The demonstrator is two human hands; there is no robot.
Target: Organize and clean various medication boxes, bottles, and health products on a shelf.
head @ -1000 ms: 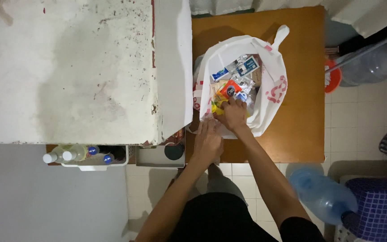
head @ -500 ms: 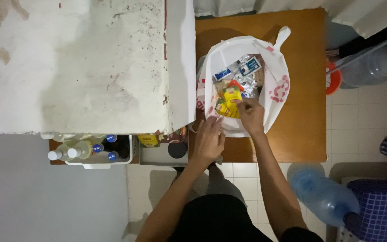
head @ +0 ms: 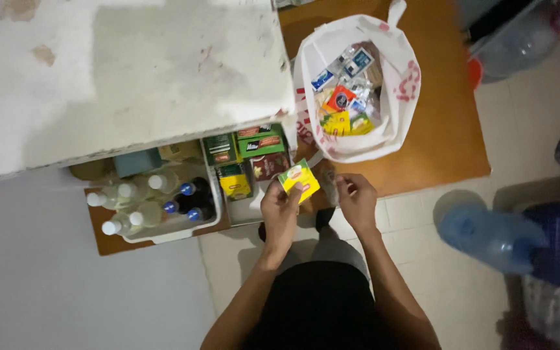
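Note:
My left hand (head: 280,217) grips a small yellow and green box (head: 299,179), held above the edge of a white tray of boxes (head: 249,211). Just to its right, my right hand (head: 358,201) hangs with fingers loosely curled and nothing in it. A white plastic bag (head: 393,123) stands wide open on the brown table (head: 448,136) beyond both hands. Inside it lie several small packets (head: 343,104), yellow, orange, blue and clear.
A white worn cabinet top (head: 118,78) fills the upper left. Below it sit a white basket of bottles (head: 150,207) and several green, yellow and dark boxes (head: 247,155). Large clear water bottles (head: 487,233) lie on the tiled floor at right.
Both hands left the bag. My left hand now holds a yellow and green box over the tray. The view tilted, showing the shelf under the cabinet top.

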